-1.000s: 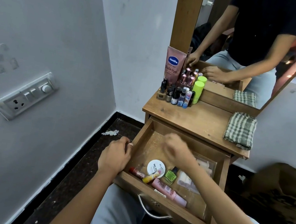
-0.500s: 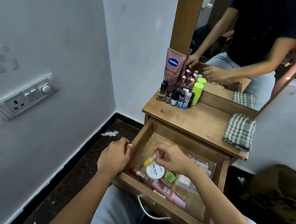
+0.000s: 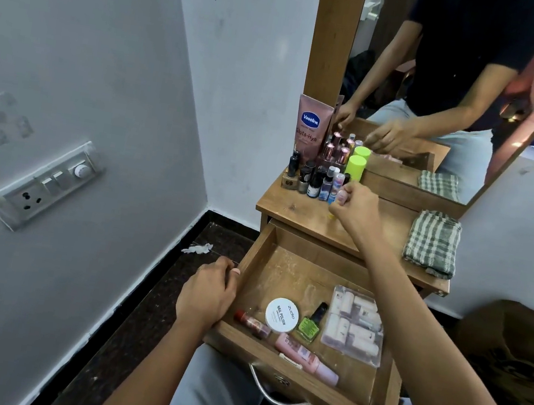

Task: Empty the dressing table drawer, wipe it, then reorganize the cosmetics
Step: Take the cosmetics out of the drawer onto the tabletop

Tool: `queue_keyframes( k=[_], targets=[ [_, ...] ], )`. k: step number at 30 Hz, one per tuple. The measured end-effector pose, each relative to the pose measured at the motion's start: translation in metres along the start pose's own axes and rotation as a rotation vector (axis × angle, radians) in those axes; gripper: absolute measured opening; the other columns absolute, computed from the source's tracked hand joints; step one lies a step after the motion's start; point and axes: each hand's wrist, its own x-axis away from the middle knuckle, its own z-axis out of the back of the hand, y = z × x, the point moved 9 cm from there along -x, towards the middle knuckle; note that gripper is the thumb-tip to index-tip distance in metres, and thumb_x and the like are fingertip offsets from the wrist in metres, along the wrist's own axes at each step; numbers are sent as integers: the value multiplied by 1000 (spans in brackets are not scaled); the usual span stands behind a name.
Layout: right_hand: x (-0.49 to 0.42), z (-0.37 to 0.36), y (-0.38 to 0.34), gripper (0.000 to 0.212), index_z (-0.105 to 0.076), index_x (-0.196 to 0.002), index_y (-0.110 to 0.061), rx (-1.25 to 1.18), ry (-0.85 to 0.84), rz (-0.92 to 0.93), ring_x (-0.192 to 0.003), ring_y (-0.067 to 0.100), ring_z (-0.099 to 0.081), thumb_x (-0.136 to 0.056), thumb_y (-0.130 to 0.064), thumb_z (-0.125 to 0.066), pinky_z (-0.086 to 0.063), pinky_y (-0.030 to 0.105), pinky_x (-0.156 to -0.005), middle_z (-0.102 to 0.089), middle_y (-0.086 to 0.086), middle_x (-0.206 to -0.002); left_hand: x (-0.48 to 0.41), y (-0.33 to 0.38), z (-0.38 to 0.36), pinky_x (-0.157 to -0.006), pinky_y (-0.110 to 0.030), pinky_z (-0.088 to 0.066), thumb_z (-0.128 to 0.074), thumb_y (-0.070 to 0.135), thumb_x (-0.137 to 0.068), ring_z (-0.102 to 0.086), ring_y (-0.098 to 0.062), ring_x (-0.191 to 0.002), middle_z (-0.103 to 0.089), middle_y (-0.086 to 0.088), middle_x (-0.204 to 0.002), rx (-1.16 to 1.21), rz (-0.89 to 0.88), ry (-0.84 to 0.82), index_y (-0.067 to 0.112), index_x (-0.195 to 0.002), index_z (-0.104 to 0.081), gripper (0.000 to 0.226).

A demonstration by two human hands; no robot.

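The right hand (image 3: 354, 208) pinches a small tube (image 3: 342, 197) over the table top (image 3: 305, 216), beside the bottle cluster (image 3: 314, 178). The left hand (image 3: 207, 294) grips the left wall of the open drawer (image 3: 253, 252). Inside lie a white tin (image 3: 282, 314), green polish bottle (image 3: 309, 326), pink tube (image 3: 306, 355), red tube (image 3: 252, 323) and clear pouch (image 3: 354, 324).

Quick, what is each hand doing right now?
The left hand grips the drawer side wall.
The right hand pinches a small tube above the tabletop.

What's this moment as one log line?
phase: emptying drawer | right hand: pinches small tube over tabletop | left hand: grips drawer wall | drawer: cosmetics inside
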Motion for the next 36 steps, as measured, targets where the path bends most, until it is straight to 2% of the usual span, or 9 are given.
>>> queue_keyframes(
  k=[5, 8, 12, 16, 19, 23, 26, 32, 36],
  targets=[
    [17, -11, 19, 10, -60, -89, -12, -154, -9, 13, -74, 11, -57, -84, -11, -69, -45, 13, -63, -63, 1, -83, -1, -2, -2, -72, -36, -53, -38, 40, -99, -64, -18, -89, -66, 0, -101, -4, 6, -8, 24, -114, -57, 28],
    [23, -16, 21, 10, -60, -92, -16, -233, 34, 34, -73, 7, -54, -86, -12, -67, -42, 8, -62, -60, -4, -81, -1, -1, -3, -71, -34, -51, -38, 41, -100, -63, -16, -88, -66, 1, -102, -15, -2, -11, 25, -115, -56, 29],
    [24, -36, 1, 7, -62, -92, -14, -286, 4, 78, -71, 5, -53, -86, -11, -66, -43, 5, -64, -61, -2, -80, -2, -1, -3, -72, -35, -51, -38, 41, -100, -62, -16, -90, -65, 2, -101, -12, 2, -17, 26, -113, -56, 27],
    [15, -65, -22, 10, -63, -92, -11, -340, -11, 59, -67, 2, -54, -85, -7, -67, -45, 6, -61, -60, -3, -77, -1, -1, -2, -73, -37, -53, -38, 42, -99, -62, -16, -88, -65, 3, -98, 1, 6, -15, 27, -109, -55, 25],
    [6, -83, -34, 8, -64, -94, -10, -333, 46, 23, -70, 7, -57, -87, -11, -67, -46, 12, -60, -63, -1, -79, -1, -1, 0, -72, -37, -54, -38, 44, -99, -62, -15, -86, -65, 3, -96, 7, 9, -6, 29, -108, -55, 25],
    [-4, -99, -36, 12, -64, -97, -9, -265, 149, -46, -76, 17, -64, -87, -15, -67, -56, 32, -67, -68, 6, -85, 0, -1, 0, -70, -37, -54, -38, 43, -99, -62, -14, -83, -65, 3, -95, 8, 8, -1, 28, -109, -56, 25],
    [-9, -104, -34, 16, -61, -98, -11, -218, 210, -93, -78, 22, -65, -86, -17, -69, -57, 40, -70, -67, 8, -88, 1, 0, 1, -69, -34, -52, -39, 42, -100, -61, -14, -86, -65, 3, -97, 8, 6, 9, 26, -110, -56, 25],
    [-8, -105, -35, 18, -59, -100, -10, -178, 275, -107, -82, 23, -66, -86, -16, -68, -57, 42, -73, -68, 9, -89, 1, 0, 2, -70, -35, -51, -40, 40, -100, -61, -16, -87, -65, 1, -98, 11, -3, 12, 25, -111, -56, 25],
    [-6, -102, -34, 22, -59, -102, -10, -214, 260, -110, -85, 22, -65, -84, -15, -71, -56, 40, -76, -67, 8, -93, 0, 0, 1, -70, -35, -52, -39, 41, -100, -62, -16, -87, -65, 1, -98, 4, -2, 7, 25, -111, -56, 26]
  ],
)
